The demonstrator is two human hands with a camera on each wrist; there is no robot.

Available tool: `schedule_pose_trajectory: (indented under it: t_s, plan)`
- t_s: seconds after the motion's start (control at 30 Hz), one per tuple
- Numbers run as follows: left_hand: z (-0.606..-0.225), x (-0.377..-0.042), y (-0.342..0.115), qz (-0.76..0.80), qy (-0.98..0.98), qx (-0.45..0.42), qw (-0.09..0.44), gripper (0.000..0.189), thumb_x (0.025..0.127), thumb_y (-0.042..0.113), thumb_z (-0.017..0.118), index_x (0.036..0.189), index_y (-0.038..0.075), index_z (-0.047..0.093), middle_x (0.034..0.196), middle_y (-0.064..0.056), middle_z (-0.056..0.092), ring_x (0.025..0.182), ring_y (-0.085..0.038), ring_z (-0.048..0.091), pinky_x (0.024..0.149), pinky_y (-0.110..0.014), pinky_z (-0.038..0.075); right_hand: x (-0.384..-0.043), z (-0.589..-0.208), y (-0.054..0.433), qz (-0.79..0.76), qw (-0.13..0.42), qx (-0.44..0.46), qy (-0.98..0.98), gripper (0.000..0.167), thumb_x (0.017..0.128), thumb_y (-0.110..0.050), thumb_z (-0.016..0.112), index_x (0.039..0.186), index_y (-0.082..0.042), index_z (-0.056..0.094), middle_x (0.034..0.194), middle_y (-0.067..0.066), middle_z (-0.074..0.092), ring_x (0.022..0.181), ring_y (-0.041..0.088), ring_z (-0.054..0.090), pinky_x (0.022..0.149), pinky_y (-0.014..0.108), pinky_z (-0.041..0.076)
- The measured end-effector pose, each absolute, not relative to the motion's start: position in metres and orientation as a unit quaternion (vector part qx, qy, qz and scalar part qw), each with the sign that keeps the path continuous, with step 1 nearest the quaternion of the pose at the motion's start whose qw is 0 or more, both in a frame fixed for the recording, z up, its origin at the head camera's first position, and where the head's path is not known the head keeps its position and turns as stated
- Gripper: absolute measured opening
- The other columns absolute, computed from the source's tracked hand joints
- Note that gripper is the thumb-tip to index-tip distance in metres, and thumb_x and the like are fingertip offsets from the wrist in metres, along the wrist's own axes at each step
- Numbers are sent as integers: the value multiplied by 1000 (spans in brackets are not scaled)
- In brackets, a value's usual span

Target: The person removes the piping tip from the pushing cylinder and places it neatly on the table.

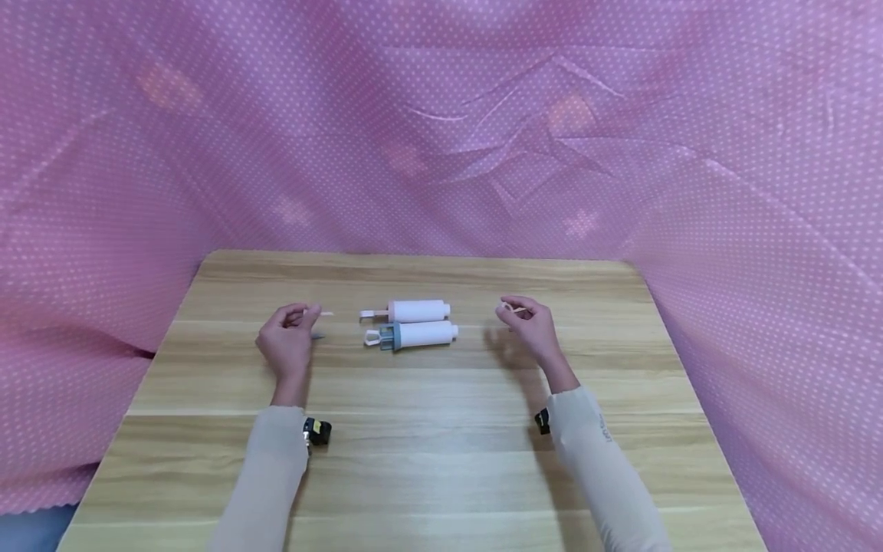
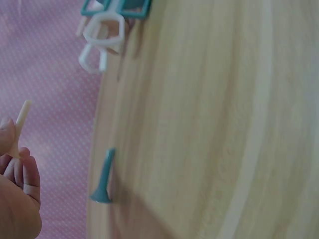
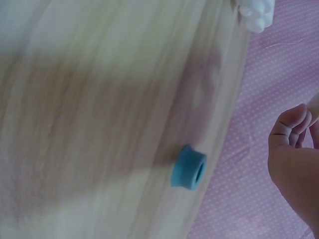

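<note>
My left hand (image 1: 288,349) pinches a small pale peg with a flared end (image 2: 20,124), held above the table. Below that hand lies a teal peg of like shape (image 2: 103,179). Over on the right, my right hand (image 1: 538,331) holds a small pale piece (image 3: 314,108) between thumb and fingers, much of it covered by them. A teal spool-shaped ring (image 3: 189,168) sits on the table under this hand. Two white cylinders lie side by side between the hands, one with a pink collar (image 1: 418,310) and one with a teal collar and frame (image 1: 426,333).
The wooden table (image 1: 428,460) carries all of these parts. A pink dotted curtain (image 1: 428,138) hangs behind it and along both sides. White loop-shaped ends (image 2: 107,32) stick out from the cylinders toward the left hand.
</note>
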State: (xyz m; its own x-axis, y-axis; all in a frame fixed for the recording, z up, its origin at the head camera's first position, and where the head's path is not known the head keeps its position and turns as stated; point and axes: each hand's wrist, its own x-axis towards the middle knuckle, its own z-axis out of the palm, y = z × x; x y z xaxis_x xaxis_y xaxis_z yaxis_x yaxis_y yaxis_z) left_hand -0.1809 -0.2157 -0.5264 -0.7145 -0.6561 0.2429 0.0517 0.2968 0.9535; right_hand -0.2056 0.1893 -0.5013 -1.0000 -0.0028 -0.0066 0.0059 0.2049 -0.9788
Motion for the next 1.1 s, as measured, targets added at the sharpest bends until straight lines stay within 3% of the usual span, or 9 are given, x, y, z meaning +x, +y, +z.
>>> schedule_pose_trajectory:
  t_s: [0.13, 0.2, 0.37, 0.73, 0.9, 1.1]
  plan:
    - [-532, -184, -221, -543, -752, 219, 302, 28, 80, 19, 89, 96, -2, 77, 88, -17, 74, 67, 2, 60, 63, -10, 49, -201, -486, 191, -621, 27, 11, 783, 36, 94, -8, 71, 125, 10, 65, 111, 24, 64, 80, 10, 62, 75, 32, 60]
    - [-534, -185, -223, -537, -758, 225, 294, 27, 80, 18, 89, 96, -2, 77, 89, -18, 74, 67, 3, 60, 63, -9, 49, -200, -485, 192, -614, 31, 12, 789, 35, 94, -6, 71, 124, 10, 65, 113, 26, 62, 79, 10, 61, 71, 25, 57]
    - [-541, -186, -229, -530, -768, 235, 270, 27, 83, 18, 87, 98, -2, 76, 94, -19, 75, 71, 1, 61, 64, -9, 49, -210, -509, 201, -597, 25, 23, 802, 40, 93, -9, 73, 125, 12, 63, 112, 23, 61, 80, 9, 57, 68, 17, 50]
    - [-554, -186, -244, -489, -804, 246, 234, 24, 89, 22, 81, 102, 3, 75, 100, -14, 76, 72, 9, 56, 68, -10, 45, -217, -540, 214, -537, 27, 44, 842, 39, 93, -18, 75, 124, 4, 65, 112, 16, 64, 90, 17, 58, 73, 23, 51]
    - [-560, -184, -245, -495, -804, 242, 221, 26, 91, 24, 79, 106, 2, 74, 102, -14, 75, 78, 2, 61, 69, -10, 47, -217, -542, 215, -528, 35, 46, 847, 37, 94, -18, 75, 123, 3, 66, 110, 16, 65, 90, 17, 59, 74, 25, 51]
    - [-569, -183, -245, -478, -814, 267, 193, 28, 92, 29, 77, 108, 6, 74, 105, -11, 75, 84, -8, 64, 68, -15, 47, -220, -542, 216, -492, 42, 32, 869, 37, 92, -16, 75, 123, 3, 67, 111, 18, 67, 96, 26, 64, 79, 30, 53]
